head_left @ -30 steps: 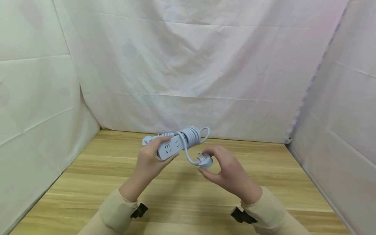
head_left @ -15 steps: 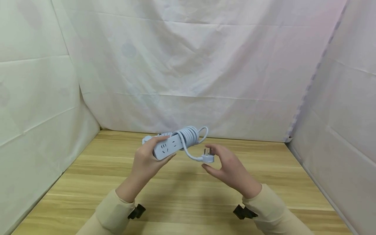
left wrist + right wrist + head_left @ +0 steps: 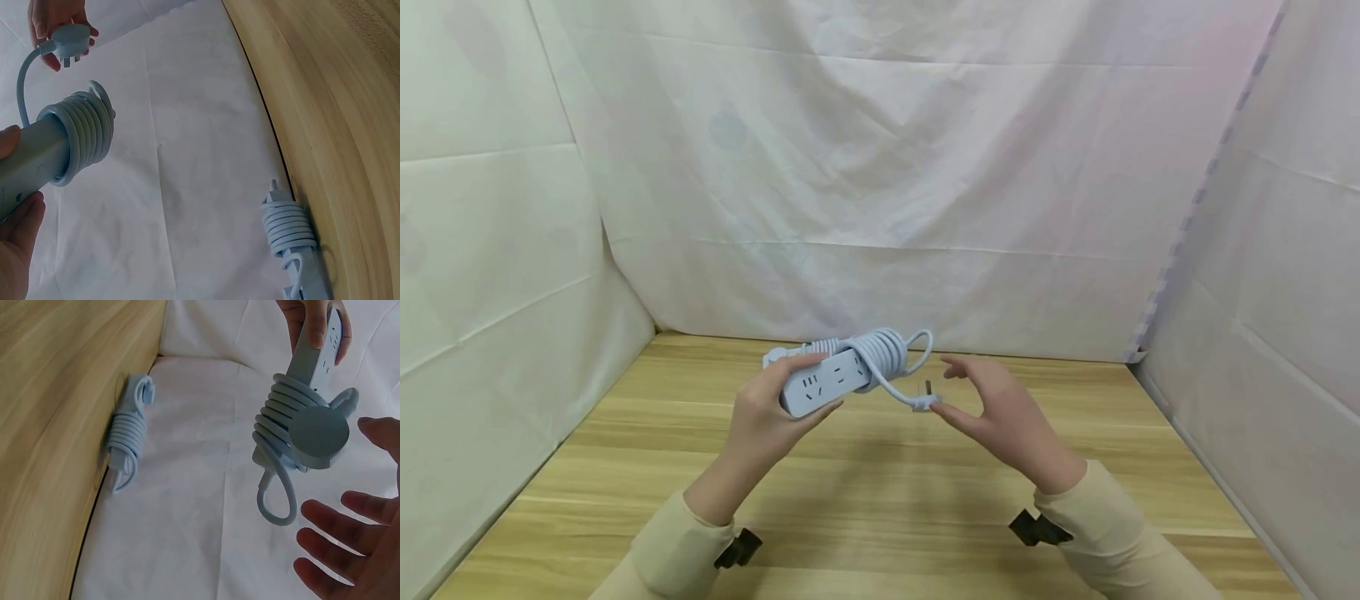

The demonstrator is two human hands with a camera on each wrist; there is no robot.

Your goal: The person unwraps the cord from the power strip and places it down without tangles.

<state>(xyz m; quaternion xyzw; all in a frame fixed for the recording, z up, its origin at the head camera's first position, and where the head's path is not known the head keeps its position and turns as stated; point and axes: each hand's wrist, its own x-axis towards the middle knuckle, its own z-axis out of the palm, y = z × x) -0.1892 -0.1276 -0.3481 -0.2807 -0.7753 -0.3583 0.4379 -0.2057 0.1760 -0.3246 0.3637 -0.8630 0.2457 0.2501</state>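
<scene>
My left hand (image 3: pixel 763 412) grips the socket end of a pale blue power strip (image 3: pixel 822 385), thumb on one side and fingers on the other. The strip is held tilted above the table, its far part wrapped in its own coiled cord (image 3: pixel 883 354). From the coil, the cord's end hangs out to the right with a round plug (image 3: pixel 927 403), prongs up. My right hand (image 3: pixel 1011 421) is beside that plug, its fingers spread; in the right wrist view its fingertips (image 3: pixel 312 512) stand apart from the plug (image 3: pixel 319 437).
A second power strip (image 3: pixel 128 434), likewise wrapped in its cord, lies at the back of the wooden table (image 3: pixel 700 400), partly behind the held one in the head view. White cloth (image 3: pixel 880 167) hangs behind the table and along both sides.
The right hand has let go of the plug, spread its fingers and drawn slightly right. The plug has turned from sideways to prongs up. The left hand and strip have shifted slightly left.
</scene>
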